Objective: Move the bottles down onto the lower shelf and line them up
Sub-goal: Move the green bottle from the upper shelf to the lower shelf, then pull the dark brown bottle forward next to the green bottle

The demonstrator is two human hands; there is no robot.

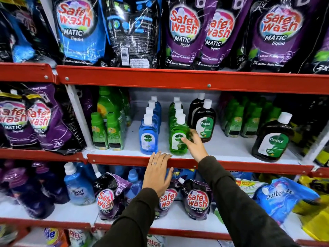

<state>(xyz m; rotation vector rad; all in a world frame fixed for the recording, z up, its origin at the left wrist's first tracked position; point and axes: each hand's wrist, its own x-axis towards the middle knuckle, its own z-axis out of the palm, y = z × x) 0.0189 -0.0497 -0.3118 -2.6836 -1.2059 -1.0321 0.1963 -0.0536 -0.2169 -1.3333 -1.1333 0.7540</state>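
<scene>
On the middle shelf [222, 148] stand rows of Dettol bottles: a blue row with its front bottle [148, 138], a green row with its front bottle [178, 138], and brown bottles [204, 123] behind to the right. A larger brown Dettol bottle [272, 139] stands alone at the right. My right hand [195, 145] wraps around the right side of the front green bottle, thumb on its label. My left hand [157, 172] lies flat with fingers spread on the red front rail [124, 160] of that shelf, holding nothing. Both arms wear dark sleeves.
Small green bottles [106, 131] fill the shelf's left, more green ones [243, 120] the right. The lower shelf [74, 211] holds Safe Wash pouches [197, 200], a blue Surf bottle [78, 188], purple bottles and a Softouch pouch [281, 195]. Large Safe Wash pouches hang above.
</scene>
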